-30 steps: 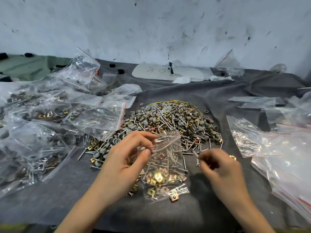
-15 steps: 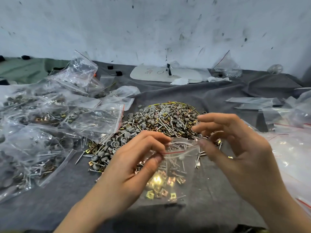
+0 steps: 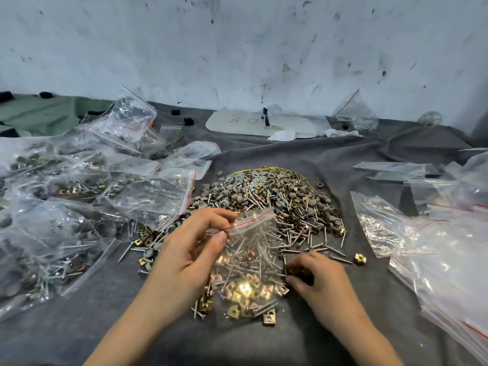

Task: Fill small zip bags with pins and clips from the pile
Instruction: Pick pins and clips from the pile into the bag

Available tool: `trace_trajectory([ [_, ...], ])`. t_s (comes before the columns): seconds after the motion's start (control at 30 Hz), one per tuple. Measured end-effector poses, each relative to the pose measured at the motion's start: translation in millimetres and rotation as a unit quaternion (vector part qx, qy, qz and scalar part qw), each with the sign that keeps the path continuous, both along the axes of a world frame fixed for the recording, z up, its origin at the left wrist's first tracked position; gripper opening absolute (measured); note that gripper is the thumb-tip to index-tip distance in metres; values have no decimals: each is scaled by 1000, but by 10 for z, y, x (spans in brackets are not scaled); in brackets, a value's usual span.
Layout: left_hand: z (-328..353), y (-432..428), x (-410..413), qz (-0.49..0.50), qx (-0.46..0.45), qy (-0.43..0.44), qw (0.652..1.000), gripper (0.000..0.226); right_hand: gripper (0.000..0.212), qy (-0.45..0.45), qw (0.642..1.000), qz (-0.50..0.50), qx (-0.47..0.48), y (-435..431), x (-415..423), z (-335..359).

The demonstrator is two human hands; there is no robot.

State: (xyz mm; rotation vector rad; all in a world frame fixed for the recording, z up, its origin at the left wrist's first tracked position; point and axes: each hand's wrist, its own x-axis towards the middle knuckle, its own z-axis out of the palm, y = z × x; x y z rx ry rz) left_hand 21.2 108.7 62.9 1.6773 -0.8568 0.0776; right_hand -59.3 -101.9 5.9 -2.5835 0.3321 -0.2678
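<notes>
One pinch of the left hand (image 3: 190, 249) holds the zip bag (image 3: 250, 260) by its mouth; the right hand (image 3: 317, 281) curls over pins (image 3: 303, 247), grip unclear. A slip could spill it.

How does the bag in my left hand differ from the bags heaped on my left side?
The held bag is held up by its top, pinched near the red strip by the left hand; the heaped bags lie untouched on the grey cloth. The held bag shows only pins and brass clips; the heaped bags also show dark round pieces. Both are clear zip bags with metal parts inside.
</notes>
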Motion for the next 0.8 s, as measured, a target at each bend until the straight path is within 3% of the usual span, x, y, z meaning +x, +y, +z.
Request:
trace_trajectory([
  [0.13,-32,-16,48,10,-6,27,1000,9,7,-16,998,-6,-57,18,-7,-6],
  [0.2,-43,-20,55,11,-8,28,1000,9,6,-53,998,-16,-30,-3,-6,58],
  [0.3,0,-28,26,0,0,1,1000,18,14,-161,984,-35,63,-37,-48,340],
  [0.37,46,-34,-5,-21,21,-42,999,17,14,-261,963,-4,71,8,-105,634],
  [0.47,119,-57,-59,-63,58,-137,987,16,10,-323,942,80,-42,136,-172,1029],
  [0.6,194,-60,-87,-76,60,-179,979,18,13,-245,940,172,-162,210,-159,1132],
  [0.7,184,-52,-94,-63,46,-170,982,13,20,-246,949,188,-67,150,-139,1074],
  [0.8,149,-26,-103,-38,29,-145,988,11,18,-308,946,96,30,73,-69,913],
])
